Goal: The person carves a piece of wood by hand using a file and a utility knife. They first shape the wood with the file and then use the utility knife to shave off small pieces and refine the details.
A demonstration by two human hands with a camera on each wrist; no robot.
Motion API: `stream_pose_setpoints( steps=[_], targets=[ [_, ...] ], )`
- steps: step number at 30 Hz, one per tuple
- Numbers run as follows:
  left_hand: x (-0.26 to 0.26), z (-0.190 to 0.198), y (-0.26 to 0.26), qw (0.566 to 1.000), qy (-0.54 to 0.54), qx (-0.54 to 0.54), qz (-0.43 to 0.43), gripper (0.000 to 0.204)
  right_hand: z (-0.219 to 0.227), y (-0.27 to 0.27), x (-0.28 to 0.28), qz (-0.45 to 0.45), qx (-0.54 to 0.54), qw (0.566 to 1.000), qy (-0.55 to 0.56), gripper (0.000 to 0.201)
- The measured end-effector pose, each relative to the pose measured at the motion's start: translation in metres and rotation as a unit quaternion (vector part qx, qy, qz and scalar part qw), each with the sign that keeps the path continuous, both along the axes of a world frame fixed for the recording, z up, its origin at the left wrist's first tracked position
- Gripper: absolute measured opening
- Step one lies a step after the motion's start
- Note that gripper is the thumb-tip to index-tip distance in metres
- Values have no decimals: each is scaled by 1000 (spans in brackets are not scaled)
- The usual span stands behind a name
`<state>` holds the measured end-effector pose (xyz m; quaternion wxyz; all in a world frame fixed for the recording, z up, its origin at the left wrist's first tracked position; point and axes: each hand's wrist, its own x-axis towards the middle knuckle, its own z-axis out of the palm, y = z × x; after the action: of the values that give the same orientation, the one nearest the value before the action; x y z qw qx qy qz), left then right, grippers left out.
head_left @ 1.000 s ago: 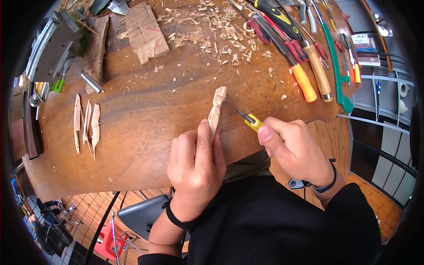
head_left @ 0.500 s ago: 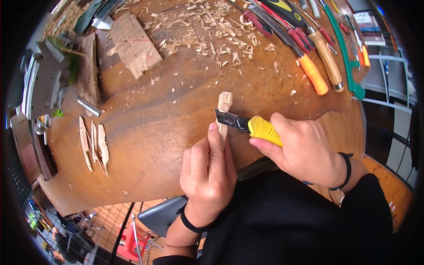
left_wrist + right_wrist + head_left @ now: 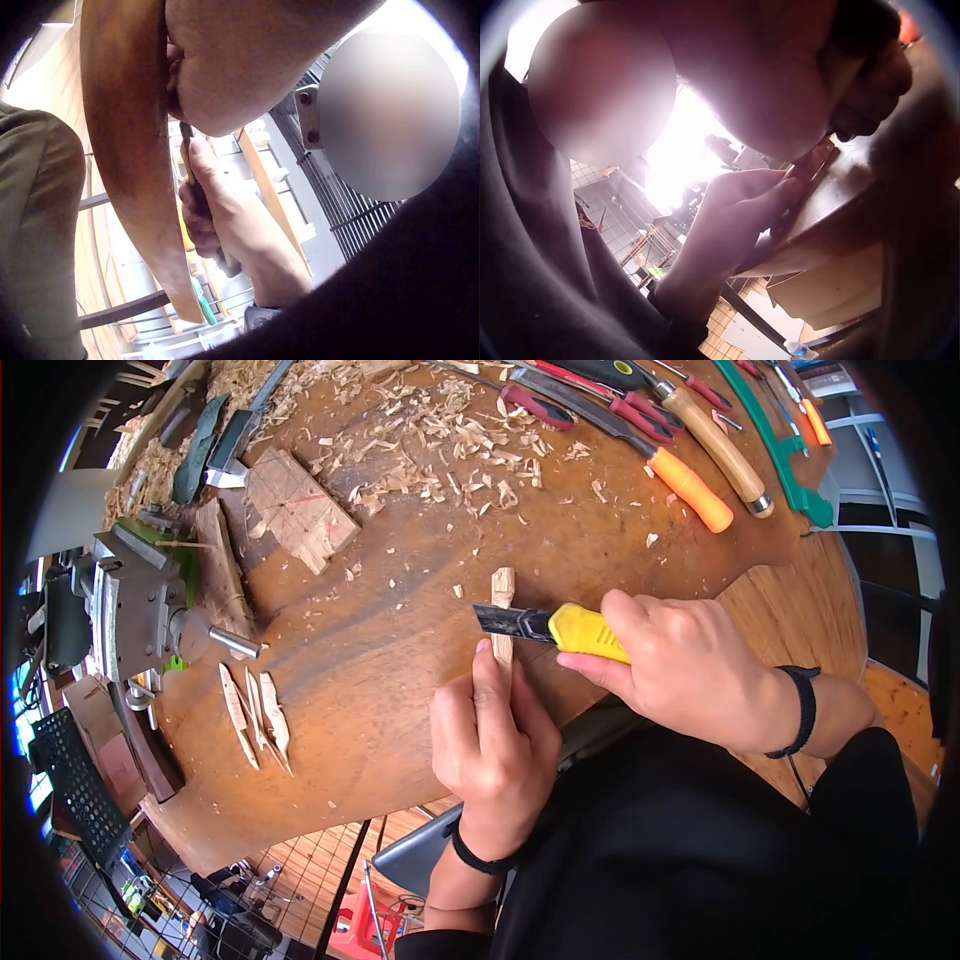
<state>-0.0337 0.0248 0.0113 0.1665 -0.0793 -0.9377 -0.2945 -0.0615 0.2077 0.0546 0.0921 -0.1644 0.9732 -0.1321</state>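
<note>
In the head view the left hand [image 3: 495,745] grips the lower part of a small carved wood piece [image 3: 503,590], whose notched top end points away from the body. A yellow utility knife [image 3: 590,634] is held in the right hand [image 3: 690,665], its dark blade lying across the wood just above the left fingertips. The left wrist view shows the right hand [image 3: 240,217] around the knife beyond the table edge. From the right wrist view, the left hand [image 3: 742,210] pinches the wood low over the table; the blade's contact is too dark to tell.
Several thin carved sticks [image 3: 272,715] lie at the left near a metal vise [image 3: 140,605]. Behind are a marked wood block [image 3: 300,505] and many shavings [image 3: 430,440]. An orange-handled tool [image 3: 690,490] and a wooden-handled one [image 3: 715,445] lie at the back right.
The knife was apart from the wood a second ago; its blade moved left onto it and now reaches slightly farther across. The head view has shifted, and a small chip lies left of the wood.
</note>
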Motion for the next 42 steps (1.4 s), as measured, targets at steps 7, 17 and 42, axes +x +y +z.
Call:
stream_pose_setpoints(
  steps=[7,17,42],
  targets=[
    [-4,3,-1,1000,-16,0,-12,33,6,12,8,-21,26,998,-48,48],
    [-4,1,-1,1000,6,10,-22,27,-1,-6,-13,2,-3,1000,-9,53],
    [-5,4,-2,999,-36,21,-5,33,22,18,-58,-139,-286,759,-568,72]
  ],
)
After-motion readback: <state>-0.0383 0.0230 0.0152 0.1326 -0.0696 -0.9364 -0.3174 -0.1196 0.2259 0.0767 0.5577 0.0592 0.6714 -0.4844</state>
